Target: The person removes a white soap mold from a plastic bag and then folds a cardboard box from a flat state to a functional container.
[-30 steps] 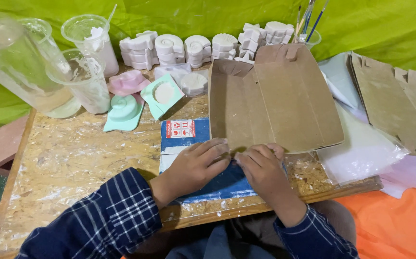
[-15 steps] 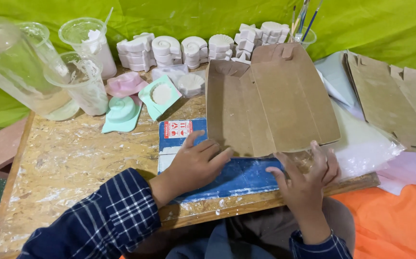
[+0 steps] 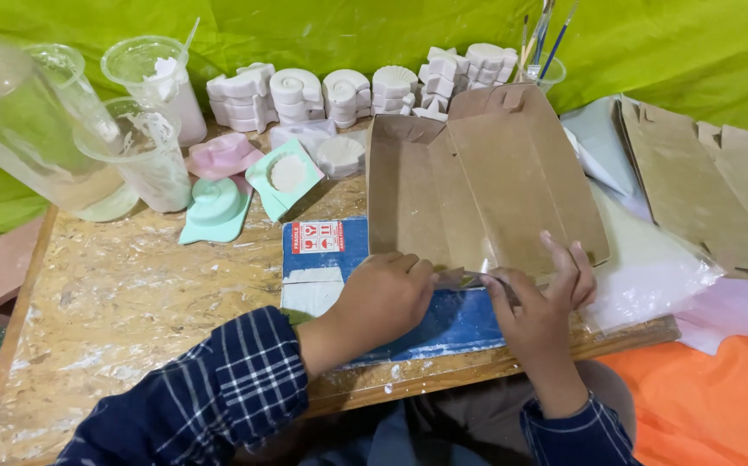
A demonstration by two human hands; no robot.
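the left hand (image 3: 387,293) lies knuckles up, fingers curled, pressing the near edge of the flattened brown cardboard box (image 3: 486,185) down onto the blue mat (image 3: 443,319). the right hand (image 3: 542,302), at about three o'clock from the left and close beside it, has its fingers spread over the same edge and pinches a strip of clear tape (image 3: 469,278) that runs between the two hands. the box lies open and flat in the middle of the chipboard surface (image 3: 115,302), its far flaps pointing to twelve o'clock. at eleven o'clock from the hands sit a mint green mould (image 3: 217,207) and a pink mould (image 3: 223,155); beyond them a row of white plaster casts (image 3: 348,91) and clear plastic cups (image 3: 145,164). more flat cardboard (image 3: 702,190) lies at two o'clock
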